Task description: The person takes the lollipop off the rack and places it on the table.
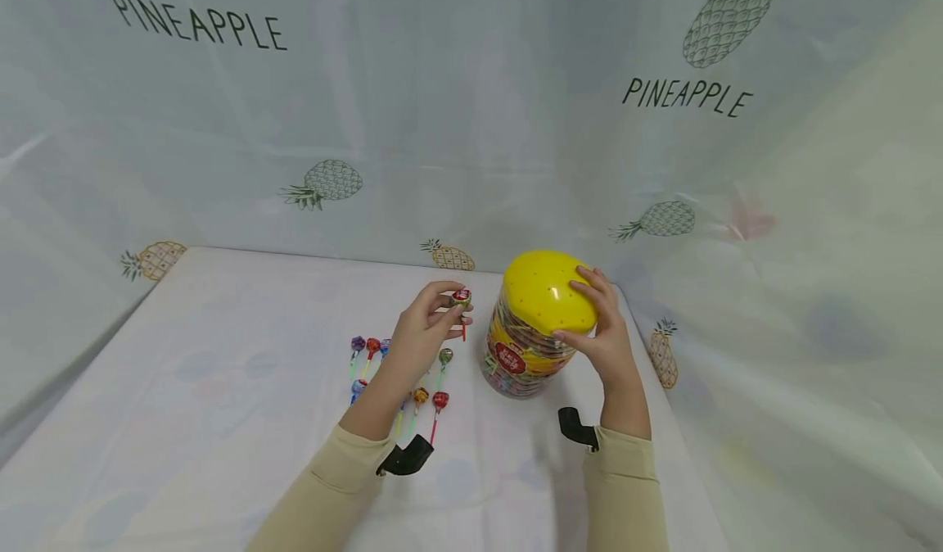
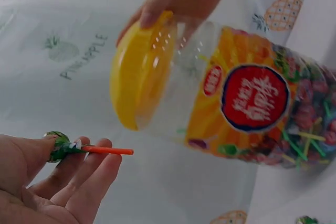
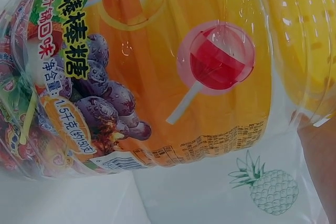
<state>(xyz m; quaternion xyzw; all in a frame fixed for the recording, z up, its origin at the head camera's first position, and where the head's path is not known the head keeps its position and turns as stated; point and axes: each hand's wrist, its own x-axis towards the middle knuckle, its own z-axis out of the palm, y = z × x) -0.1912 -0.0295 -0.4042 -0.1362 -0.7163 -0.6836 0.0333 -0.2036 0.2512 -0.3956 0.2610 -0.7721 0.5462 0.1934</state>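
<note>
My left hand [image 1: 423,327] pinches a wrapped lollipop [image 1: 462,296] by its head, with the orange-red stick [image 2: 113,151] pointing down in the head view. To its right stands a large clear plastic jar [image 1: 523,355] with an orange label, tilted a little and partly filled with lollipops. A yellow domed lid [image 1: 547,290] sits on the jar's top. My right hand [image 1: 606,331] grips the lid from the right side, fingers spread over its top and thumb at its front rim. In the right wrist view the jar's label fills most of the picture and the hand is mostly hidden.
Several lollipops lie in rows on the white-covered table [image 1: 243,404] below my left forearm, among them a red one [image 1: 440,400], an orange one [image 1: 421,395] and a green one [image 1: 445,355]. A pineapple-print curtain [image 1: 457,126] hangs behind the table.
</note>
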